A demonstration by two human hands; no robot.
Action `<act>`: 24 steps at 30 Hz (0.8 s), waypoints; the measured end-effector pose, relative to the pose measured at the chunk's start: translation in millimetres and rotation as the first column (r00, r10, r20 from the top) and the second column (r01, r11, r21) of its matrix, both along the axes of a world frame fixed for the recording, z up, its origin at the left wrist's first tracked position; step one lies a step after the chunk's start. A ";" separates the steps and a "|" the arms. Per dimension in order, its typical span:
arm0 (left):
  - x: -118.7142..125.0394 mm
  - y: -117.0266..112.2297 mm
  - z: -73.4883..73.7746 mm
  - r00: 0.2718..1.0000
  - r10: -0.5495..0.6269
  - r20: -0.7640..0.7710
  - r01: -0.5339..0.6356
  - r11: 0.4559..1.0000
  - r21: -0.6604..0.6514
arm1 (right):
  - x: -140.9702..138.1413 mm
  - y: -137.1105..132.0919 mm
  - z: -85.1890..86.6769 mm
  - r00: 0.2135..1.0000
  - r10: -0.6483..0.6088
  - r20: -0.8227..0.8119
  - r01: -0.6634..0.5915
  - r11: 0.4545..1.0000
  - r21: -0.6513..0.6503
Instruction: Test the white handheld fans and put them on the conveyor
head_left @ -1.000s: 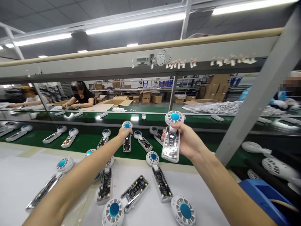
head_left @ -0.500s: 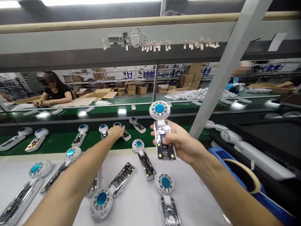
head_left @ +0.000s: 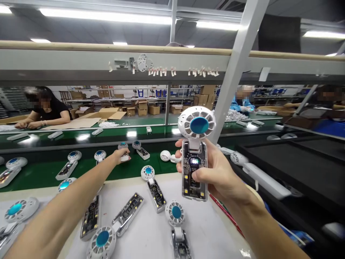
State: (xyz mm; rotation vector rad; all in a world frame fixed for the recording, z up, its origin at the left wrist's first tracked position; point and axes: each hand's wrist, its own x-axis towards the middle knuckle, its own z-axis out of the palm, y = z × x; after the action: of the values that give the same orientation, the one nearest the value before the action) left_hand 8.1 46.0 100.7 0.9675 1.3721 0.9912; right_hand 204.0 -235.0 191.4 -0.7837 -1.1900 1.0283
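My right hand (head_left: 215,171) is closed round a handheld fan (head_left: 194,180) and holds it upright before me. This fan has a round white head with a blue centre and a clear body showing a dark circuit board. Its small display glows, and my thumb presses on the front just below it. Farther off, my left hand (head_left: 120,155) grips a second handheld fan (head_left: 124,157) over the green conveyor belt (head_left: 159,169); my fingers partly hide its body. Just right of that hand lies another handheld fan (head_left: 142,153).
Several more fans lie on the white work surface (head_left: 140,233) and along the belt. A slanted metal post (head_left: 231,64) rises behind my right hand. Black trays (head_left: 296,151) stand at the right, near a red pen (head_left: 228,216). Co-workers sit across the line.
The view has tilted up and swung right. The fan in my right hand is nearer, and its display is now lit. My left hand has closed round the far fan, whose white side now shows.
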 end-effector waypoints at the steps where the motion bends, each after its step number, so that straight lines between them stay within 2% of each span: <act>1: -2.2 -1.4 8.9 0.999 -0.008 0.042 0.008 1.000 -0.002 | -0.2 -1.2 1.8 1.000 -0.005 0.006 0.005 1.000 0.011; 5: -19.1 -23.9 57.3 0.977 -0.023 0.211 0.000 0.994 0.109 | -1.4 -2.7 7.0 0.999 -0.017 0.038 0.015 0.999 0.040; 8: -41.5 -62.5 96.5 0.935 -0.054 0.350 -0.030 0.973 0.231 | -3.0 -0.8 8.3 0.999 -0.017 0.049 0.015 0.998 0.055; 11: -65.1 -105.0 121.0 0.890 -0.096 0.445 -0.076 0.933 0.352 | -6.5 1.8 8.9 0.998 -0.018 0.053 0.015 0.998 0.064; 14: -82.9 -132.0 125.8 0.885 -0.104 0.454 -0.149 0.861 0.486 | -11.7 3.8 9.2 0.998 0.000 0.060 -0.005 0.997 0.075; 17: -93.6 -140.1 121.1 0.901 -0.083 0.426 -0.195 0.800 0.567 | -17.2 5.6 7.8 0.997 0.025 0.067 -0.030 0.997 0.075; 20: -98.8 -138.6 118.3 0.898 -0.062 0.436 -0.227 0.784 0.578 | -21.6 8.0 4.8 0.997 0.029 0.071 -0.034 0.997 0.068; 24: -99.8 -135.2 119.5 0.900 -0.101 0.425 -0.192 0.782 0.593 | -26.9 11.4 1.5 0.998 0.014 0.068 -0.017 0.999 0.044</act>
State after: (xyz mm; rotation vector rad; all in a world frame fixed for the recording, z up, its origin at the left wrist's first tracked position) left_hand -91.7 -89.2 220.2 1.0972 0.6796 1.6532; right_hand 177.1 -223.6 192.9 -0.7805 -1.2740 0.9916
